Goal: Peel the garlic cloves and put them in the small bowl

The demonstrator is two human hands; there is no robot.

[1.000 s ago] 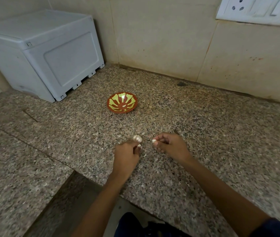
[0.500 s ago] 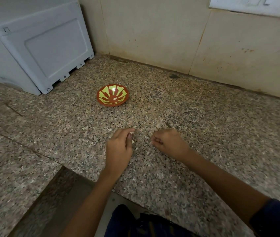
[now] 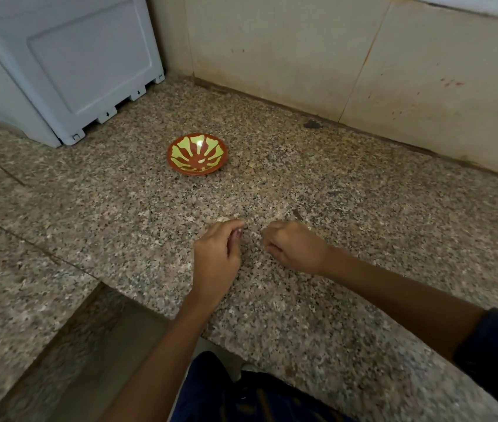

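The small red bowl (image 3: 196, 154) with a yellow-green pattern stands empty on the granite counter (image 3: 317, 315), well beyond my hands. My left hand (image 3: 217, 254) rests on the counter with its fingers curled over a garlic bulb (image 3: 222, 220); only a pale sliver of the bulb shows past the fingertips. My right hand (image 3: 295, 248) lies a short gap to the right as a closed fist, knuckles toward the bowl. The clove it pinched a second ago is hidden inside the fist.
A grey plastic appliance (image 3: 59, 65) stands at the back left, close to the bowl. A tiled wall (image 3: 333, 62) closes off the back. The counter's front edge (image 3: 156, 309) steps down at the lower left beside my left forearm.
Both hands have dropped onto the counter and closed. The garlic bulb and the clove, plainly visible a second ago, are now mostly covered by the fingers. The view has tilted down a little.
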